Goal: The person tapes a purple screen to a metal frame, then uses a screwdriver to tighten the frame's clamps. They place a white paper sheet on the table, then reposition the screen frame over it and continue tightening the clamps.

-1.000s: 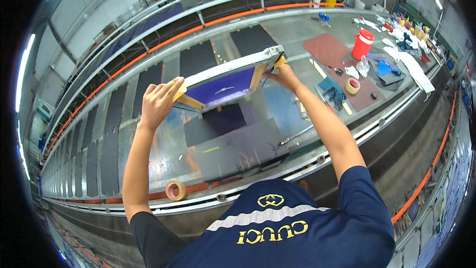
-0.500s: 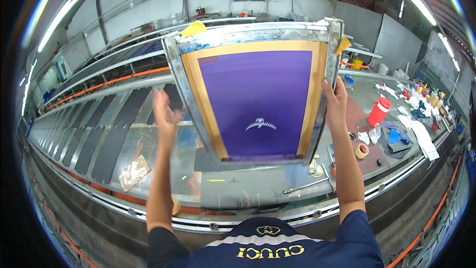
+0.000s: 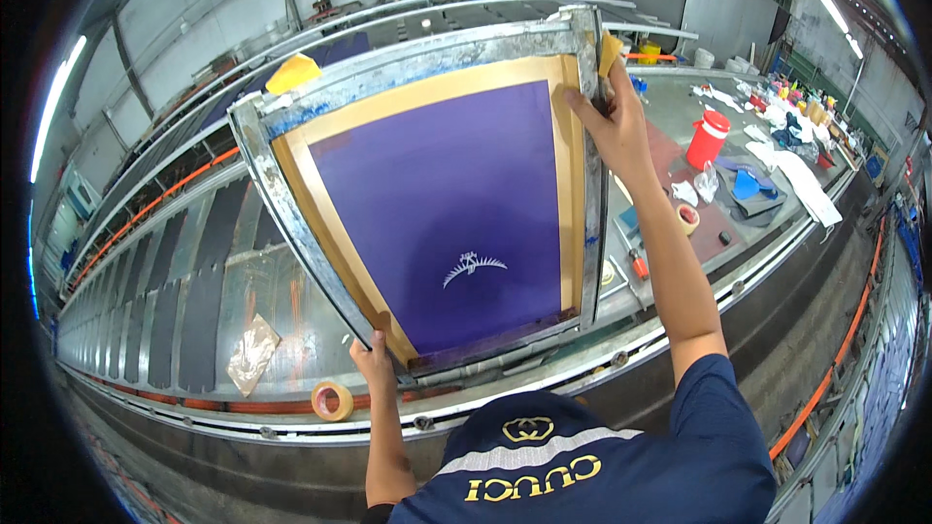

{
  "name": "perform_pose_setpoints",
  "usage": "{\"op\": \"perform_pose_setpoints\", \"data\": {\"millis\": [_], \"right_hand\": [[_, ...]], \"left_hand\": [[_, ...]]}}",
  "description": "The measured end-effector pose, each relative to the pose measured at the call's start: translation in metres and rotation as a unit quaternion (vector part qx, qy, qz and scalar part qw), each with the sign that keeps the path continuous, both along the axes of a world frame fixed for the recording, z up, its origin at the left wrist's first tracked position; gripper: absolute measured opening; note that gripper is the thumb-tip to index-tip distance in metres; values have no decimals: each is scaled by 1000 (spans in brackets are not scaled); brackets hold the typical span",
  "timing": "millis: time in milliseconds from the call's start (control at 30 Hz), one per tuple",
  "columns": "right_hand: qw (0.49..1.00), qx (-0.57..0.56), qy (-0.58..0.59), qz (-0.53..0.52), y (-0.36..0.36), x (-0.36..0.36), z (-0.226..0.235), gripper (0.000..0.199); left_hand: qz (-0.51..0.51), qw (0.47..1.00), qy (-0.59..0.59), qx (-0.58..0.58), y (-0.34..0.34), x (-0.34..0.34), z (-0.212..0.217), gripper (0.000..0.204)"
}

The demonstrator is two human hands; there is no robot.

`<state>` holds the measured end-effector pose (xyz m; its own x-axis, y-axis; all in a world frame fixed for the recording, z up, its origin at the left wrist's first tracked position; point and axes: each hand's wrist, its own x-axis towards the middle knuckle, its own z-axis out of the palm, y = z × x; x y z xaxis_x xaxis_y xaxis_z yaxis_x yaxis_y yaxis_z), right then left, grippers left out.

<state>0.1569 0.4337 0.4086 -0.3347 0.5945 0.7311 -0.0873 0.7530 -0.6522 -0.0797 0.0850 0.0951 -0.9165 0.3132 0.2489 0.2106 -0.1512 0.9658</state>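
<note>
Grip: left hand (image 3: 374, 364) pinched the lower-left corner of the framed screen (image 3: 442, 209); right hand (image 3: 623, 131) clasped its upper right side.
Screen: purple mesh (image 3: 437, 175) bore 1 white winged motif (image 3: 475, 267), bordered by tan tape (image 3: 566, 175) and smudged metal (image 3: 427, 54).
Place: hung tilted over the table (image 3: 286, 296).

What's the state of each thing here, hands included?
Framed purple screen, held up, tilted
Left hand, gripping near screen's lower left corner
Right hand, gripping screen's right side
Dark panels, laid flat
Red jug, standing, lidded
Clear plastic bag, crumpled
Ceiling lights, lit
</note>
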Motion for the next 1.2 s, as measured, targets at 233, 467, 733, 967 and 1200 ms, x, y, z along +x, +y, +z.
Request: {"op": "perform_pose_setpoints", "data": {"millis": [233,467,733,967,1200], "right_hand": [[956,271,-9,-116,14,-17,-12,89],[985,153,-76,1,42,-29,-20,102],[952,-203,-188,130,6,-20,-198,112],[944,-289,-156,24,-49,-72,-385,68],[941,-251,-223,-37,-94,-93,-443,76]], "left_hand": [[-48,999,-10,-15,-6,1,6,40],[-52,987,-140,-58,3,3,13,42],[-14,980,-193,-42,10,-57,8,50],[-14,973,26,-229,-11,-96,-47,38],[38,959,39,-279,-59,-103,-147,42]]}}
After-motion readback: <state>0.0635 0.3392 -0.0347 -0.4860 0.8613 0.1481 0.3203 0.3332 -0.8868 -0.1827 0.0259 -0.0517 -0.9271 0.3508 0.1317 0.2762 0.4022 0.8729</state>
